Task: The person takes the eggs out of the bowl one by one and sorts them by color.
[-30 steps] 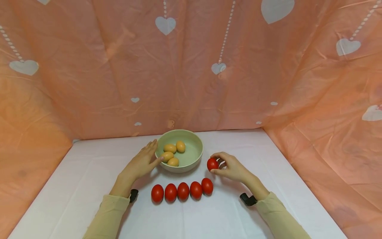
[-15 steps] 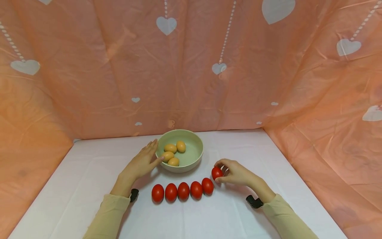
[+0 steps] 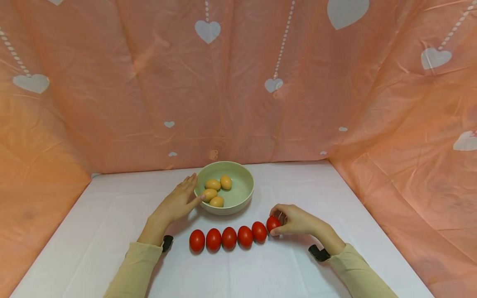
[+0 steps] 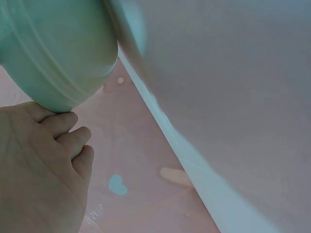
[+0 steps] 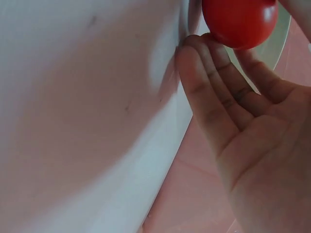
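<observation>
My right hand (image 3: 298, 221) pinches a red egg (image 3: 273, 223) between thumb and fingers at the right end of a slanting row. That egg stands beside the neighbouring red egg (image 3: 258, 232); whether they touch is hard to tell. In the right wrist view the smooth red egg (image 5: 240, 22) shows above the bent fingers (image 5: 206, 92). My left hand (image 3: 177, 203) rests against the left side of a pale green bowl (image 3: 244, 192), its thumb at the rim. Several yellow eggs (image 3: 213, 185) lie in the bowl. The left wrist view shows the fingertips against the bowl's outer wall (image 4: 63, 53).
The rest of the row is several red eggs, the leftmost egg (image 3: 196, 241) in front of the bowl. A white cloth (image 3: 231, 277) covers the table. An orange curtain with white hearts (image 3: 238, 103) hangs behind and at both sides.
My right hand has brought its red egg toward me and slightly right, from beside the bowl to the row's right end. The left hand and bowl have stayed put.
</observation>
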Demonstrator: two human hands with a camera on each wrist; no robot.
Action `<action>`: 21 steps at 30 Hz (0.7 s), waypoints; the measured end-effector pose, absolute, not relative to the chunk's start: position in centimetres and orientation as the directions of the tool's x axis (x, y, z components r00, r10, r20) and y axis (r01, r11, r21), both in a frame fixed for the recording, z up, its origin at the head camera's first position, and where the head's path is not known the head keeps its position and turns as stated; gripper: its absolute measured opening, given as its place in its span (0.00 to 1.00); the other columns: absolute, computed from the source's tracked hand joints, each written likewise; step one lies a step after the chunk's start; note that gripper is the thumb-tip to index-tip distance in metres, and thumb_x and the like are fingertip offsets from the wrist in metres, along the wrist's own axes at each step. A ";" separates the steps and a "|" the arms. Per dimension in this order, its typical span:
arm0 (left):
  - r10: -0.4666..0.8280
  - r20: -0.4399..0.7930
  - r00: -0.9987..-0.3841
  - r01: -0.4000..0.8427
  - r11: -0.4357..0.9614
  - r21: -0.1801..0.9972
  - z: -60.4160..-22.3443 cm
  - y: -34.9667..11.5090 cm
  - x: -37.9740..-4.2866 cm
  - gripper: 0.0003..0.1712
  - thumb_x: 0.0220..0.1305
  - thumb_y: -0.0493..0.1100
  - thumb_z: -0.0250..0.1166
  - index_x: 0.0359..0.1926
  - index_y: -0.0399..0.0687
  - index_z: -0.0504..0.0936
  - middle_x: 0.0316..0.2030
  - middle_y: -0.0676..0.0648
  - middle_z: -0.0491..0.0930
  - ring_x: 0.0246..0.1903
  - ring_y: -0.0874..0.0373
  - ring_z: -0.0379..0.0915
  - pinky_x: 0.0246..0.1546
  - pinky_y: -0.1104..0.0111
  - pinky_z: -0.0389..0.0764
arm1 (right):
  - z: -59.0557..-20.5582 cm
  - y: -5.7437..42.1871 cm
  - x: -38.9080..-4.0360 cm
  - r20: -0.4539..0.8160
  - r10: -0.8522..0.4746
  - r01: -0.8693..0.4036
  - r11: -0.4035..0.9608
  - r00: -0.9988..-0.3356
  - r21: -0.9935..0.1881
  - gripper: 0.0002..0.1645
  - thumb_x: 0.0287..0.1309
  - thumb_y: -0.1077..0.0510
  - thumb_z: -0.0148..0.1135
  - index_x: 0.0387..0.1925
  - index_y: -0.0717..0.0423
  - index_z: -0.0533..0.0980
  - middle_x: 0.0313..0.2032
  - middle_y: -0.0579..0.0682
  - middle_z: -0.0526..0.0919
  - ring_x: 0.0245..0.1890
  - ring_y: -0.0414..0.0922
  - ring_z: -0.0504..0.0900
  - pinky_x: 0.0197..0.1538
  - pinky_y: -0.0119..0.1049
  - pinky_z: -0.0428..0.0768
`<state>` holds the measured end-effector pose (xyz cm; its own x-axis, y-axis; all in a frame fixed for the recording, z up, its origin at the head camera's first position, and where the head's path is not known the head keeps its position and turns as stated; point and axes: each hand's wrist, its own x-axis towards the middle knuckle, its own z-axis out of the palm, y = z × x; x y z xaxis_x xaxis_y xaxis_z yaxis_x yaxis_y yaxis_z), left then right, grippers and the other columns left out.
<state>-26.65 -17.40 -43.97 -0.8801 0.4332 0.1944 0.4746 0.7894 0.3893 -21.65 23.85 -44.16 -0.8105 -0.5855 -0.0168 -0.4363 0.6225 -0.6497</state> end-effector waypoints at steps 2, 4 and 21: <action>0.435 0.195 -0.879 0.476 0.789 0.387 -44.0 -17.4 -26.7 0.50 0.78 0.65 0.53 0.80 0.29 0.52 0.81 0.35 0.49 0.80 0.36 0.44 0.78 0.43 0.51 | -44.2 23.9 -21.6 -0.027 -0.584 -0.428 0.625 -0.811 -0.653 0.27 0.52 0.48 0.82 0.47 0.54 0.79 0.33 0.43 0.82 0.34 0.39 0.80 0.40 0.32 0.81; 0.436 0.196 -0.878 0.478 0.788 0.388 -44.0 -17.4 -26.7 0.50 0.78 0.65 0.53 0.80 0.29 0.52 0.81 0.34 0.49 0.80 0.36 0.44 0.78 0.43 0.51 | -44.3 23.9 -21.6 -0.031 -0.583 -0.425 0.626 -0.812 -0.654 0.27 0.51 0.48 0.82 0.47 0.54 0.79 0.33 0.42 0.82 0.34 0.39 0.80 0.40 0.32 0.81; 0.428 0.191 -0.884 0.468 0.791 0.394 -43.9 -17.4 -26.5 0.49 0.79 0.63 0.54 0.80 0.29 0.52 0.81 0.34 0.48 0.80 0.35 0.45 0.78 0.42 0.51 | -44.5 23.9 -21.7 -0.040 -0.579 -0.406 0.618 -0.814 -0.673 0.29 0.51 0.48 0.83 0.49 0.54 0.79 0.35 0.42 0.82 0.36 0.39 0.80 0.41 0.32 0.81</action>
